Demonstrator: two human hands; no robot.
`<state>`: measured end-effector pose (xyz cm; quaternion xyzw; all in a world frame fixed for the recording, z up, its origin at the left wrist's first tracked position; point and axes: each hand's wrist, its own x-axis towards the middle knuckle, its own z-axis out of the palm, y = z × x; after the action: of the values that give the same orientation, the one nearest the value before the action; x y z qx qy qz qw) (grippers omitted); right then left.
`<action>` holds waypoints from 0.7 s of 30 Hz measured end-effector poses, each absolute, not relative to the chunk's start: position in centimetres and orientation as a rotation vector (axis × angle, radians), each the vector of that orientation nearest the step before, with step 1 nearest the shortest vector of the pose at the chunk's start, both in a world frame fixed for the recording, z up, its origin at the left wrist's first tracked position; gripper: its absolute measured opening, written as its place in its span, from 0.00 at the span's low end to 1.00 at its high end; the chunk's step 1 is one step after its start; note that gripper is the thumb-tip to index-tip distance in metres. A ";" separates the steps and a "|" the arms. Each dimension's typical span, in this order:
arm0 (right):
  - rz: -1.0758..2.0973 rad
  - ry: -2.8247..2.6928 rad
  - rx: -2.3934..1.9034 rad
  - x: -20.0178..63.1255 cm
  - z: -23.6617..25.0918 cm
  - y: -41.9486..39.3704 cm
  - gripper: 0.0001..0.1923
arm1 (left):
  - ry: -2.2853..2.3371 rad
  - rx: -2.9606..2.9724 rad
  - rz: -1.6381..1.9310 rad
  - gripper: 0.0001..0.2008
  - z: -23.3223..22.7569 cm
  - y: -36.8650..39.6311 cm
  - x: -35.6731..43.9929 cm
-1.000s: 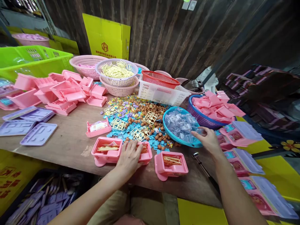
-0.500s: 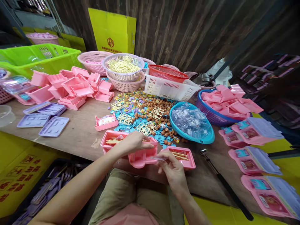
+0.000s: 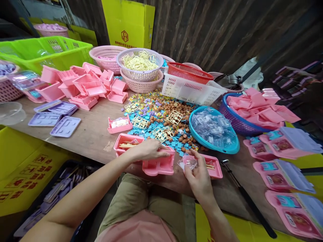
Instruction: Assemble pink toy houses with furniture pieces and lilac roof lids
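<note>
My left hand (image 3: 147, 150) grips a pink plastic tray (image 3: 158, 164), lifted and tilted at the table's near edge. My right hand (image 3: 199, 174) holds a small clear plastic piece (image 3: 188, 163) beside that tray. Two more pink trays with wooden sticks in them lie close by, one (image 3: 126, 141) behind my left hand, the other (image 3: 214, 166) partly hidden by my right hand. A blue bowl (image 3: 227, 148) of clear plastic pieces sits just beyond.
Small blue, brown and gold parts (image 3: 161, 122) are scattered mid-table. Pink trays (image 3: 83, 85) and purple lids (image 3: 54, 117) lie left, baskets (image 3: 141, 69) at the back, a purple basket (image 3: 234, 122) of pink lids right. Finished pink boxes (image 3: 282, 168) lie at the right. A black-handled tool (image 3: 242, 195) rests near the edge.
My right hand left the blue bowl with a clear piece and came to the near edge. My left hand picked up the pink tray and tilted it toward me.
</note>
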<state>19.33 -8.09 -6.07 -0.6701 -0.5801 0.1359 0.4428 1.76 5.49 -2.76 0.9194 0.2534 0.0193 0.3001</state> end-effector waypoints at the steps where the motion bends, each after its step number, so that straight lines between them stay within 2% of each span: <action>1: 0.345 -1.433 -1.674 19.4 -5.7 -8.2 0.25 | 0.696 2.482 0.055 0.21 -2.8 5.2 1.9; 3: 0.352 -1.453 -1.692 19.3 -4.8 -8.3 0.22 | 0.738 2.562 0.059 0.21 -2.9 4.7 2.4; 6: 0.447 -1.536 -1.697 18.9 -3.9 -8.5 0.09 | 0.780 2.640 0.021 0.21 -3.0 4.1 2.8; 9: 0.470 -1.541 -1.789 18.2 -3.7 -8.5 0.14 | 0.796 2.699 -0.017 0.21 -3.0 3.8 2.9; 13: 0.037 -1.548 -1.911 17.2 -4.7 -8.6 0.18 | 0.797 2.734 -0.011 0.22 -2.9 3.6 2.8; 16: -0.303 -1.560 -1.898 16.7 -5.6 -8.6 0.18 | 0.786 2.729 -0.019 0.22 -2.9 3.8 2.8; 21: -0.496 -1.626 -1.937 16.2 -6.5 -8.2 0.17 | 0.772 2.689 -0.018 0.23 -2.9 4.1 2.9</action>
<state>16.20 -8.16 -6.48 -0.7218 -0.6060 -0.1847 0.2786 2.85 4.10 -2.90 0.9470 0.2719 -0.0065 0.1710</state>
